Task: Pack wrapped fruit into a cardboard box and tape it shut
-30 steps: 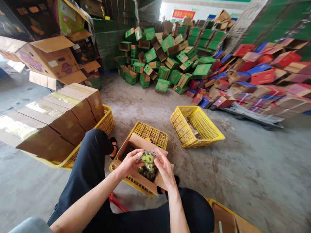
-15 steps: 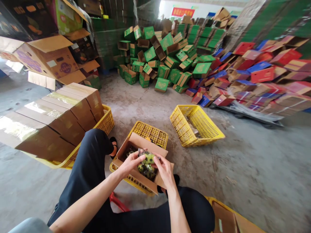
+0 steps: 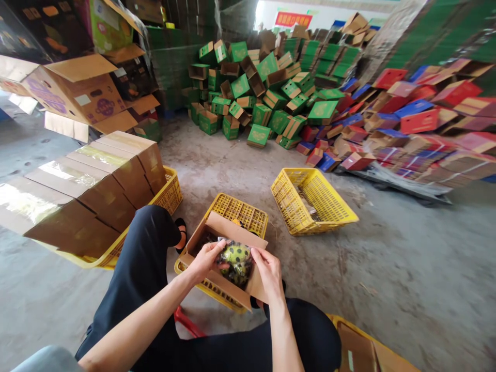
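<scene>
Between my hands, over an open cardboard box (image 3: 227,222), is a clear plastic bag (image 3: 237,252) with a green, black-spotted item inside; I cannot make out its exact kind. My left hand (image 3: 205,262) pinches the bag's left end between thumb and fingers. At the opposite end, my right hand (image 3: 268,268) grips the edge with thumb and forefinger. More bagged green-and-black items (image 3: 237,274) lie in the box below. The box rests on an upturned yellow plastic crate (image 3: 248,211) between my legs.
Taped cartons (image 3: 112,165) fill a yellow crate (image 3: 174,191) at left. Another yellow crate (image 3: 333,204) stands on the floor ahead at right. Beyond are heaps of green boxes (image 3: 259,134) and red and blue boxes (image 3: 418,121). A crate with cardboard (image 3: 356,341) sits by my right knee.
The bag has been spread and turned flatter, so more of the spotted item shows. My right hand has shifted slightly right, and my left hand slightly left.
</scene>
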The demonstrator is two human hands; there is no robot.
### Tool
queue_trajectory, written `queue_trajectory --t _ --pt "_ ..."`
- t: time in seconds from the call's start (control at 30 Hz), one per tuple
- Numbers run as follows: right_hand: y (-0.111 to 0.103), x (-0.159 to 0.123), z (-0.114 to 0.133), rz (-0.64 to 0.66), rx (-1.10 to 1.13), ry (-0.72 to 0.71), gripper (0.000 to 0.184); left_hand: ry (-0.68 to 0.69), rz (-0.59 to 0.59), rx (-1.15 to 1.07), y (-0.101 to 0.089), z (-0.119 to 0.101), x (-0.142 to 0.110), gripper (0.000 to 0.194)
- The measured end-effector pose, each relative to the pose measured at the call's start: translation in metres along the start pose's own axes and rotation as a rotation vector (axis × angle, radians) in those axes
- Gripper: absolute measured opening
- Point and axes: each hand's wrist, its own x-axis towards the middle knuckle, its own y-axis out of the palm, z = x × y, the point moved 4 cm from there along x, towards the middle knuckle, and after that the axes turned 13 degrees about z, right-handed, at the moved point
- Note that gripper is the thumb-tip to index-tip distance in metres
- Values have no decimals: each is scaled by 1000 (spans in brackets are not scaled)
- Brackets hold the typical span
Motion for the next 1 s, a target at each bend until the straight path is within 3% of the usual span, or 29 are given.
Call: queue_trajectory --t 0.07,0.23,0.3,0.4,0.53,0.8,1.0 --pt "0 0 -4 -23 41 13 48 11 34 -40 2 0 -1 65" --pt "1 1 -12 -56 121 42 54 51 78 -82 6 -4 -8 109" --pt "1 2 -14 -62 154 52 53 75 119 -75 8 -8 -10 114" --pt "2 3 -16 -67 217 64 52 96 196 -40 10 -10 -9 102" --pt "3 4 -16 -83 232 66 55 132 180 -6 6 -9 -6 73" --pt "4 1 -9 -47 258 23 53 86 70 14 3 -9 -4 67" --pt "11 -3 15 123 143 -149 39 50 -25 26 -1 -9 -3 57"
